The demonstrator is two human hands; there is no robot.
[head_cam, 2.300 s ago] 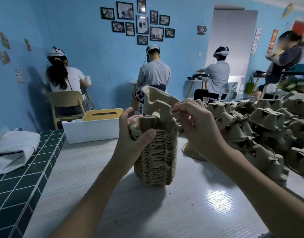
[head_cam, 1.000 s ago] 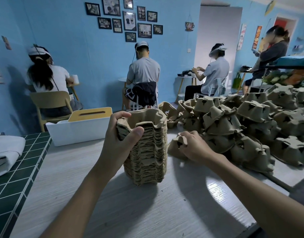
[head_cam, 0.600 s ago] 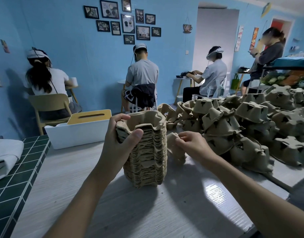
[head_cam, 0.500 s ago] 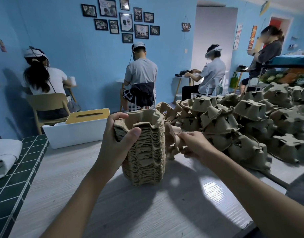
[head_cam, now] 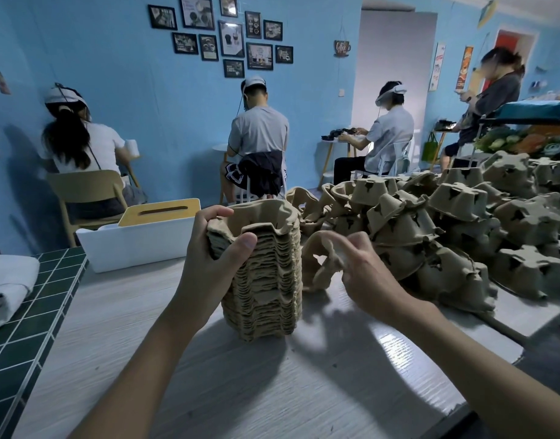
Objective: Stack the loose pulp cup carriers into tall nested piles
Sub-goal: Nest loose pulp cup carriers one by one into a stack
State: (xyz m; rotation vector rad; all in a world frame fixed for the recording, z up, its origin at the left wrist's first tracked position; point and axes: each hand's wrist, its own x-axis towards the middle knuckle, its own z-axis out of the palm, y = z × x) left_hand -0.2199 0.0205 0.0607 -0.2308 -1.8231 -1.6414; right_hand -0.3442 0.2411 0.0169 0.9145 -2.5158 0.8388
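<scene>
A tall nested pile of brown pulp cup carriers stands upright on the pale wooden table. My left hand grips the pile's top left rim, thumb over the front edge. Just right of the pile, my right hand holds one loose carrier tilted on its side, slightly above the table. A big heap of loose carriers covers the table's right side.
A white box with a yellow slotted lid stands behind the pile at the left. A green tiled counter with a folded white cloth adjoins the table's left. Several people sit or stand at the blue back wall.
My right hand put a carrier on the pile, reached to the heap, picked up another loose carrier and brought it beside the pile. My left hand stayed on the pile's rim.
</scene>
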